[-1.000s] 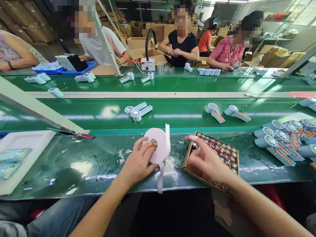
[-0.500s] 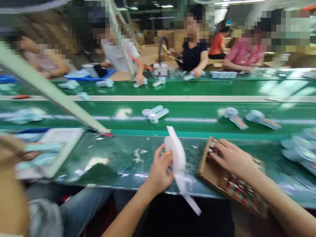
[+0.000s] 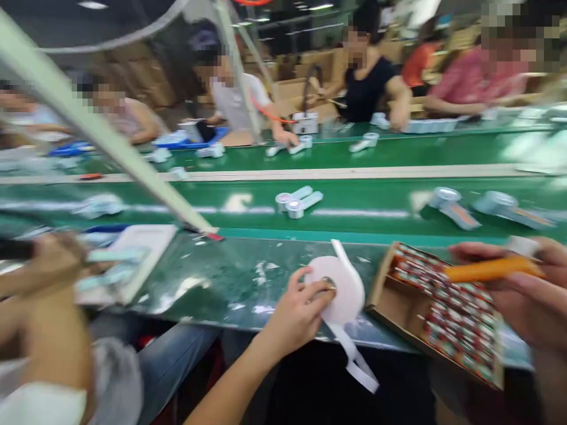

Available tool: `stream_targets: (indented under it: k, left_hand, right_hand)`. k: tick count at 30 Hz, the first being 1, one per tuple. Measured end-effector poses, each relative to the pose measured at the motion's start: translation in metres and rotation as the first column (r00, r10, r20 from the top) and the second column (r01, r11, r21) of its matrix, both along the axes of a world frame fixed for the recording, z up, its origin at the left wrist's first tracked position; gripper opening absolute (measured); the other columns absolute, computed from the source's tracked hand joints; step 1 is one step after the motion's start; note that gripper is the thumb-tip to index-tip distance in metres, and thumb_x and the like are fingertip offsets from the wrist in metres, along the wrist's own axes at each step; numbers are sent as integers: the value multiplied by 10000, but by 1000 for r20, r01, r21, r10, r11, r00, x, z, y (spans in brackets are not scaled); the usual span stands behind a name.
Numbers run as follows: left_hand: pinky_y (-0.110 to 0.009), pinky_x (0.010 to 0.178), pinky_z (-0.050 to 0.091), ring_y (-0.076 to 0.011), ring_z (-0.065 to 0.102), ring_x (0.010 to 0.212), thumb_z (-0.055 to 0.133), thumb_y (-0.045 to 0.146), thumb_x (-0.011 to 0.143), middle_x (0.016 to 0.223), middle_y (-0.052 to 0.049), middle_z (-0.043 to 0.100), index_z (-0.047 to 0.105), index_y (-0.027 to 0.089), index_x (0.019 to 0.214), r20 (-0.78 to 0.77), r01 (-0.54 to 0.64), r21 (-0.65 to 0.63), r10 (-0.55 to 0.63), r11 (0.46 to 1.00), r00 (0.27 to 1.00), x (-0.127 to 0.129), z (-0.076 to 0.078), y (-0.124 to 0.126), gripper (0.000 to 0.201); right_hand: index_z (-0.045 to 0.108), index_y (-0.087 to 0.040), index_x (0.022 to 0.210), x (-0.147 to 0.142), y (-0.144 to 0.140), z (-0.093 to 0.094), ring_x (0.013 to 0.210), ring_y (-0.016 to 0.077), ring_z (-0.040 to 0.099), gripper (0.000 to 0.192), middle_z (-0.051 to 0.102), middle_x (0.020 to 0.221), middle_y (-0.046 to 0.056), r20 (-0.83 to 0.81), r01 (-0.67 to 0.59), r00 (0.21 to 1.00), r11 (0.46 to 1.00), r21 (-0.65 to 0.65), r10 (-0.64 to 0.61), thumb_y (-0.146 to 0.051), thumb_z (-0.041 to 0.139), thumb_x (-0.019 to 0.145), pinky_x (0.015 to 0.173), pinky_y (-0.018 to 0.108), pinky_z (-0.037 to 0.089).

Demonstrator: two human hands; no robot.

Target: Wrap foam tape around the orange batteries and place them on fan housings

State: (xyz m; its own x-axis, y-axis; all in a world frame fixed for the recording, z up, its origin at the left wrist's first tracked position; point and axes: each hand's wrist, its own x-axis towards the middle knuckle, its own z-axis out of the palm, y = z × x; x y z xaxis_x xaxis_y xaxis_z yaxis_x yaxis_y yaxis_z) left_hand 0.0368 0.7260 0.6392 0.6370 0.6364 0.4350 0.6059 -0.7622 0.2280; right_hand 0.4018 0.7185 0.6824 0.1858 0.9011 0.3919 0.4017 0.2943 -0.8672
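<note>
My left hand point(image 3: 301, 310) is closed on a roll of white tape point(image 3: 343, 295), its fingers at the core, where something shiny shows. A loose strip of the tape hangs below the table edge. At the right edge my right hand point(image 3: 518, 307), blurred, grips a long orange bar-like thing point(image 3: 491, 270). Beside its far end is a small white piece point(image 3: 522, 246); whose fingers are around that piece I cannot tell. Between my hands a cardboard box point(image 3: 401, 316) holds rows of small red, green and silver parts point(image 3: 460, 321), with a bare section at its left.
A green conveyor belt point(image 3: 376, 206) carries pale blue handled pieces point(image 3: 301, 203). A slanted pale post point(image 3: 133, 159) meets the table point(image 3: 221, 277) at left. A neighbour's arm point(image 3: 48, 319) is beside a white tray point(image 3: 148, 254). Several people work across the belt.
My right hand has left the box and moved right, now with the orange thing in it. The tape roll has turned its flat face towards me. The view has swung left.
</note>
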Motion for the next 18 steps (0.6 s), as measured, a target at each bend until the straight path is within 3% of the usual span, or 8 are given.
stream_targets:
  k: [1, 2, 6, 9, 11, 13, 15, 18]
  left_hand:
    - [-530, 1197, 423, -276, 553, 1279, 575, 1, 827, 1239, -56, 728, 667, 205, 1247, -18, 3, 31, -3, 1000, 1000, 0, 1, 4, 476]
    - [-521, 1169, 452, -299, 518, 1317, 582, -2, 833, 1247, -50, 725, 669, 218, 1264, -50, 19, 65, -16, 998, 999, 1, 2, 8, 491]
    - [-472, 1139, 483, -299, 516, 1328, 566, -25, 847, 1272, -36, 717, 670, 221, 1307, -219, 195, 226, -145, 954, 965, 15, 11, 20, 532]
    - [-423, 1040, 533, -251, 614, 1142, 542, -20, 875, 1256, -23, 726, 669, 243, 1316, -296, 277, 298, -187, 913, 936, 26, 28, 20, 529]
    - [-400, 900, 558, -225, 625, 950, 535, -1, 900, 1244, -26, 734, 664, 251, 1322, -314, 265, 317, -163, 910, 935, 33, 39, 18, 509]
    - [-395, 767, 533, -210, 586, 817, 540, 33, 929, 1222, -42, 743, 662, 230, 1324, -302, 230, 337, -127, 913, 945, 41, 45, 14, 458]
    - [-392, 694, 485, -202, 561, 774, 571, 98, 961, 1185, -57, 752, 666, 214, 1312, -257, 190, 357, -100, 914, 961, 53, 42, 5, 382]
    - [-373, 673, 452, -188, 559, 780, 613, 150, 970, 1121, -62, 753, 668, 194, 1303, -180, 187, 316, -135, 930, 974, 65, 24, -15, 340]
  right_hand:
    - [612, -359, 1083, -10, -5, 12, 864, 344, 777, 340, 782, 969, 99, -166, -35, 985, 999, 9, 36, -576, 729, 849, 685, 504, 653]
    - [643, -321, 1070, -21, -7, 20, 807, 321, 780, 373, 790, 913, 72, -173, -40, 984, 999, -28, 34, -519, 814, 804, 683, 471, 661]
    - [767, -235, 1041, -54, 3, 25, 752, 228, 769, 369, 794, 855, 19, -21, -33, 999, 993, -118, 30, -436, 888, 757, 731, 339, 657]
    - [794, -230, 1015, -65, 6, 18, 742, 196, 758, 297, 790, 845, 4, -46, -103, 994, 981, -165, 97, -415, 864, 793, 736, 291, 643]
    - [779, -217, 1028, -72, 4, 11, 770, 207, 762, 335, 785, 851, 16, -194, -17, 981, 991, -133, -10, -422, 874, 781, 741, 302, 649]
    - [722, -226, 1180, -85, 0, 2, 840, 226, 770, 467, 782, 905, 33, -422, 158, 891, 985, -62, -169, -442, 867, 792, 769, 338, 661]
    - [603, -259, 1370, -98, -5, -8, 894, 236, 772, 592, 776, 1024, 57, -596, 281, 768, 960, -16, -235, -458, 813, 854, 800, 390, 669]
    - [560, -288, 1401, -94, -10, -15, 911, 244, 770, 591, 757, 1139, 70, -676, 265, 711, 964, 5, -192, -417, 797, 875, 836, 454, 665]
